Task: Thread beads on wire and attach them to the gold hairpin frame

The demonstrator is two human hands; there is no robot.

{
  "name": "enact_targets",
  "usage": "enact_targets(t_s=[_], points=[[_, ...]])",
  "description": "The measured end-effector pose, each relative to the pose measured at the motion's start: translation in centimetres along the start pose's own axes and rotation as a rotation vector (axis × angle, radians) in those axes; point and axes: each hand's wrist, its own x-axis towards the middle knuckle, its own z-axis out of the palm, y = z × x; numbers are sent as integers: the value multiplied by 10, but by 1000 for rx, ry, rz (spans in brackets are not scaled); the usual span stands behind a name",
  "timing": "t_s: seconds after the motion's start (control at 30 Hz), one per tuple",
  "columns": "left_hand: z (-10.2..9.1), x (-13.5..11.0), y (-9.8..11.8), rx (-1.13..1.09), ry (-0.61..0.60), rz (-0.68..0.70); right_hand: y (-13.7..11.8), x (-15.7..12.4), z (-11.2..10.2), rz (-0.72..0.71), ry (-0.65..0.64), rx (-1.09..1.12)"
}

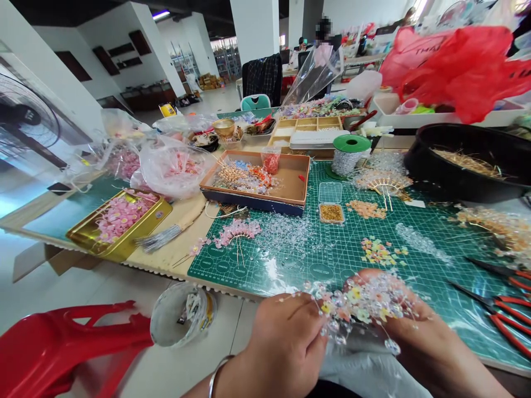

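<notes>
Beaded hairpiece (357, 309) at lower centre, above the cutting mat (290, 271). Left hand (286, 348): fingers together, clamped on the piece's left end. Right hand (415, 326): fingers hidden behind the beads, grip cannot be told. Red-handled pliers (500, 315) lie at right edge.

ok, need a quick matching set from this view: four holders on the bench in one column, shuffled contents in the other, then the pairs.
1. gold tray
2. small clear box
3. black basin
4. green spool

A. silver wire
B. pink flowers
C. golden strands
D. gold beads

Pairs: 1-B, 2-D, 3-C, 4-A
</notes>
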Motion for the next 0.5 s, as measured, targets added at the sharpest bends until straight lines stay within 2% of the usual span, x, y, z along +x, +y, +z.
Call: enact_targets(t_s=[0.2,0.3,0.43,0.5], points=[[2,-7,-13,190,-22,74,-5,0,8,13,-1,70],[1,-4,-10,308,-87,91,-11,1,15,35,-6,125],[-7,11,3,287,-218,18,-22,1,21,133,-10,218],[-11,20,7,212,-207,-51,-25,1,22,163,-24,202]])
